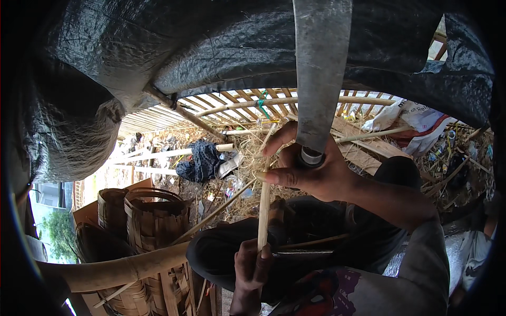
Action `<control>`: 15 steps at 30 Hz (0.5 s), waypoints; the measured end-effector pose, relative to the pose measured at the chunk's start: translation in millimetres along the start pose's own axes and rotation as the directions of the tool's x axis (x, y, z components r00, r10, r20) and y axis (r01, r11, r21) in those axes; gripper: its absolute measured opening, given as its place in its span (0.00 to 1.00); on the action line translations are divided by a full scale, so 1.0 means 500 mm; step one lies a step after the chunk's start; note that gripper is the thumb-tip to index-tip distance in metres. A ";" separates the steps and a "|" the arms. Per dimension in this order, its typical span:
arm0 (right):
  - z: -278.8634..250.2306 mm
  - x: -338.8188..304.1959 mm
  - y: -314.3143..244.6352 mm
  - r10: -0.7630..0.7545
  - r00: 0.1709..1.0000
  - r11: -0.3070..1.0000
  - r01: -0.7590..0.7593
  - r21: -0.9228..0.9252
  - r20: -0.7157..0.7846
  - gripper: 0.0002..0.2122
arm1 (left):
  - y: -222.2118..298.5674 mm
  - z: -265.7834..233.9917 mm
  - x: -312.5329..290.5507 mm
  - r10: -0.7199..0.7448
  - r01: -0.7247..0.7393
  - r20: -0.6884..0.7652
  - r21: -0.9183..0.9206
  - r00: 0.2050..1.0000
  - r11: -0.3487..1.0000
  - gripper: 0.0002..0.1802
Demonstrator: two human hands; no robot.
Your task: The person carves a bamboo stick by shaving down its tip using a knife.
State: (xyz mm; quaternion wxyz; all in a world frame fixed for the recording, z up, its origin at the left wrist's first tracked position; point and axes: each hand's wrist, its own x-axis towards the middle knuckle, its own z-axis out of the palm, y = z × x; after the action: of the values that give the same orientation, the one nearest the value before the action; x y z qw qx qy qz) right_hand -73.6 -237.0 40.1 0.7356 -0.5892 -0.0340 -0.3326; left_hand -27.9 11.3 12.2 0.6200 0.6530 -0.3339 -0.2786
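My left hand [252, 266] is closed around the lower end of a thin, pale bamboo strip [264, 210], which stands nearly upright in front of my knees. In my right hand [329, 176] is the handle of a machete [322, 68]. Its broad grey blade points up and away, past the top of the picture. The thumb and forefinger of that same hand reach left to the strip's upper part, the thumb lying against it. Most of the machete's handle is hidden by the fingers. Under the strip's upper end lies a heap of fine shavings [253, 152].
Woven bamboo baskets [150, 216] stand at the left, behind a thick bamboo pole [116, 271]. A dark blue cloth [203, 160] lies over a pole. Black tarpaulin [226, 58] hangs overhead. Beyond are a slatted bamboo fence [211, 102] and a white sack [411, 118]; litter covers the ground.
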 end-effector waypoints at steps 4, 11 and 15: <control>-0.002 0.000 0.006 -0.058 0.998 0.997 0.058 -0.042 0.002 0.12 | -0.001 0.003 0.000 0.023 -0.023 0.008 -0.008 1.000 1.000 0.11; 0.000 -0.002 -0.009 0.068 0.997 0.997 -0.066 0.047 -0.045 0.14 | -0.001 0.002 0.005 -0.019 0.019 0.016 -0.049 1.000 0.999 0.06; 0.008 0.002 -0.011 0.039 0.999 0.998 -0.037 0.044 -0.025 0.13 | 0.008 -0.001 -0.002 -0.002 0.002 0.002 -0.019 1.000 1.000 0.07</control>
State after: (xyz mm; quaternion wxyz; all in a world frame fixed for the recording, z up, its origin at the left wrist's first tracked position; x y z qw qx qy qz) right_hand -74.4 -234.0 46.2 0.7548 -0.5692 -0.0207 -0.3252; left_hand -28.3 12.3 16.0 0.6255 0.6473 -0.3310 -0.2831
